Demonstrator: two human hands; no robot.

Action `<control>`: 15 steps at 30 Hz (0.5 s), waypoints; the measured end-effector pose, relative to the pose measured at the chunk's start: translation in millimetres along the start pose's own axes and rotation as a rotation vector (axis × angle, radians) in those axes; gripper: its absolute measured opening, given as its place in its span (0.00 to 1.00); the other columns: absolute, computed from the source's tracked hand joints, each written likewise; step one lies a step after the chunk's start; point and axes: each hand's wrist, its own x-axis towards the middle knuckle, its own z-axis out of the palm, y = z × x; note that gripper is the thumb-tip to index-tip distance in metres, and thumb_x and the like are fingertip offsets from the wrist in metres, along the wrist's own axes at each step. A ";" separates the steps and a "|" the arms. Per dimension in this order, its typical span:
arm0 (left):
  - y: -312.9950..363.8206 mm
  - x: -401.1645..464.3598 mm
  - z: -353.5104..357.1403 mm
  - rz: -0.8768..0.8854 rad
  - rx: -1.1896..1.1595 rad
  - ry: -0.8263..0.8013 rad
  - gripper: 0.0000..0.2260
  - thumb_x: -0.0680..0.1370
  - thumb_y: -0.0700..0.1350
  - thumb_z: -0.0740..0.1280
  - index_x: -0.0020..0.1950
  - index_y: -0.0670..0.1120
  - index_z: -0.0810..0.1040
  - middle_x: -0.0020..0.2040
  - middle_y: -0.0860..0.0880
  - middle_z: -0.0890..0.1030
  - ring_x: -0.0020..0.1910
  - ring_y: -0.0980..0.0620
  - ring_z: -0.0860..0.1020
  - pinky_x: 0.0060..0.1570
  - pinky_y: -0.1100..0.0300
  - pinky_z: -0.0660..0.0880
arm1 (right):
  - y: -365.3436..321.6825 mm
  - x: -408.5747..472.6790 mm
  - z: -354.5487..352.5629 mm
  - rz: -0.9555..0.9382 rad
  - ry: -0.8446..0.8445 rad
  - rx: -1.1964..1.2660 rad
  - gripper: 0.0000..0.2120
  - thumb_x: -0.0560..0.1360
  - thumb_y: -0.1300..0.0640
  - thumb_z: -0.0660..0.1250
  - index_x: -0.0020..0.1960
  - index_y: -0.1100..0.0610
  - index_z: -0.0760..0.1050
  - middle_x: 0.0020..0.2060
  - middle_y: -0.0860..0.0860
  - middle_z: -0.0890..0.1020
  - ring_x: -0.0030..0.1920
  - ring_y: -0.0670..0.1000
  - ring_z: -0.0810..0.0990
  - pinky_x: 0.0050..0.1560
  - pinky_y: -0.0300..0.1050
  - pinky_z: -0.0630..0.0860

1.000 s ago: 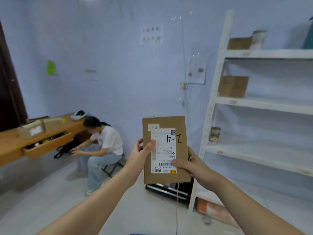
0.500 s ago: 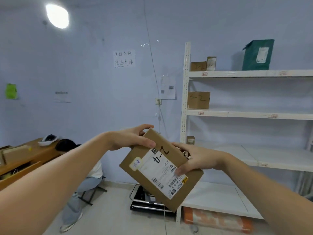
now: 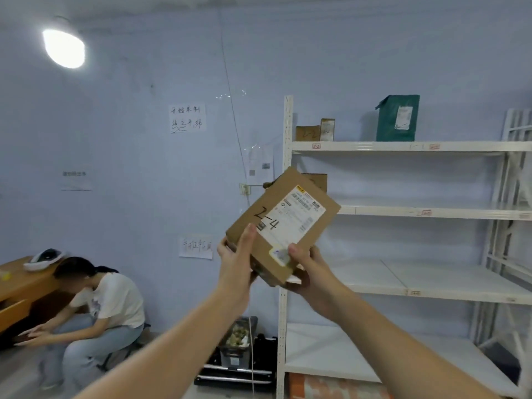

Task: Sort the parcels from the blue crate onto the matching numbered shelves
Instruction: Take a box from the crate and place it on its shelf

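I hold the parcel (image 3: 283,224) marked 2-4 tilted in front of the shelves (image 3: 403,146), my left hand (image 3: 237,262) and right hand (image 3: 306,267) both gripping its lower edge, thumbs on top.

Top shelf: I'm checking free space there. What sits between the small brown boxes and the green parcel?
Nothing: in the head view, the top shelf is bare between the brown boxes and green parcel.
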 end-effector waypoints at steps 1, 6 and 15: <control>-9.8 -6.8 18.2 -0.009 -0.019 -0.001 0.32 0.75 0.58 0.75 0.70 0.51 0.62 0.61 0.45 0.81 0.59 0.44 0.83 0.60 0.41 0.81 | -2.5 -2.7 -4.6 -0.028 0.009 0.030 0.45 0.65 0.40 0.81 0.76 0.44 0.63 0.63 0.49 0.83 0.62 0.55 0.83 0.62 0.64 0.80; -33.4 -8.4 61.8 -0.139 0.220 -0.176 0.39 0.66 0.63 0.78 0.71 0.51 0.68 0.66 0.49 0.78 0.64 0.50 0.77 0.70 0.44 0.73 | -40.2 -22.1 -80.3 -0.124 0.061 -0.097 0.37 0.68 0.47 0.78 0.73 0.41 0.67 0.61 0.46 0.84 0.59 0.53 0.85 0.63 0.61 0.80; -70.5 15.3 157.3 -0.044 0.597 -0.658 0.38 0.64 0.53 0.84 0.71 0.54 0.73 0.62 0.53 0.85 0.61 0.53 0.83 0.66 0.51 0.77 | -97.8 -58.3 -235.1 -0.106 0.017 -0.383 0.34 0.73 0.59 0.78 0.74 0.46 0.69 0.68 0.51 0.80 0.65 0.56 0.82 0.68 0.58 0.77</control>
